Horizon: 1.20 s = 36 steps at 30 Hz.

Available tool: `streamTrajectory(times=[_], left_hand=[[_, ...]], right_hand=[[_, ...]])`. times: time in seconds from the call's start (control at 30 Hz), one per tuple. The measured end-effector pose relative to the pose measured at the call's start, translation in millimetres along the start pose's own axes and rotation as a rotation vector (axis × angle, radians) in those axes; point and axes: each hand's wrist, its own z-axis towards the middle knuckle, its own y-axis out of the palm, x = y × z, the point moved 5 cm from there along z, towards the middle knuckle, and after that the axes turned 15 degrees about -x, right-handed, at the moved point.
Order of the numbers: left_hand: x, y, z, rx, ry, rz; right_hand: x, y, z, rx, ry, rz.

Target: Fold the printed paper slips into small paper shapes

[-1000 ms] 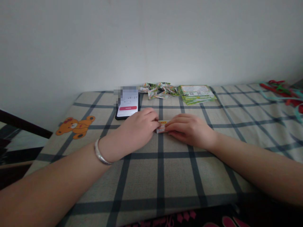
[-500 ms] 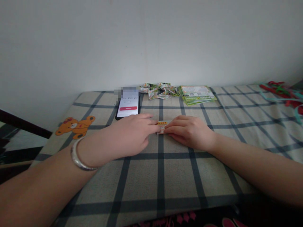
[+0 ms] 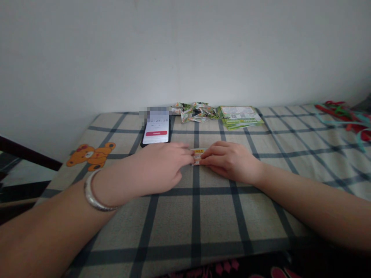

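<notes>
Both of my hands meet over a small folded paper piece [image 3: 198, 155] with yellow and red print, lying on the checked cloth [image 3: 174, 216]. My left hand [image 3: 160, 168], a silver bangle [image 3: 92, 193] on its wrist, presses the paper's left end with fingers drawn together. From the other side my right hand [image 3: 230, 160] pinches the right end with its fingertips. Most of the paper is hidden under the fingers.
A phone [image 3: 155, 129] with a lit screen lies just beyond my left hand. Several folded paper shapes [image 3: 195, 111] and a stack of green leaflets [image 3: 240, 116] sit by the wall. Red and teal ribbons [image 3: 348, 117] lie far right. A bear print [image 3: 91, 154] marks the cloth at left.
My left forearm has slid back toward me, so the bangle sits lower on the arm in view. Both hands stay on the folded paper.
</notes>
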Motion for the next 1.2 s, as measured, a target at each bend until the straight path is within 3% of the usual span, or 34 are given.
streamTrajectory(times=[0.13,0.63,0.87,1.03,1.2], left_hand=[[1.1,0.1,0.3,-0.059,0.037,-0.010],[1.6,3.5,3.3,-0.024,0.026,0.023],[6.3,1.3,5.0,0.009,0.103,0.157],[1.6,4.9,6.9,-0.023,0.074,0.080],[0.7,8.2,8.0,0.040,0.103,0.047]], right_hand=[[1.1,-0.6,0.1,-0.018,-0.003,-0.004],[-4.5,-1.0,0.5,-0.033,-0.045,-0.048],[-6.6,2.6,2.1,-0.052,-0.015,-0.050],[-0.8,2.6,0.6,-0.035,-0.026,-0.080],[1.0,2.6,-1.6,-0.028,-0.072,-0.074]])
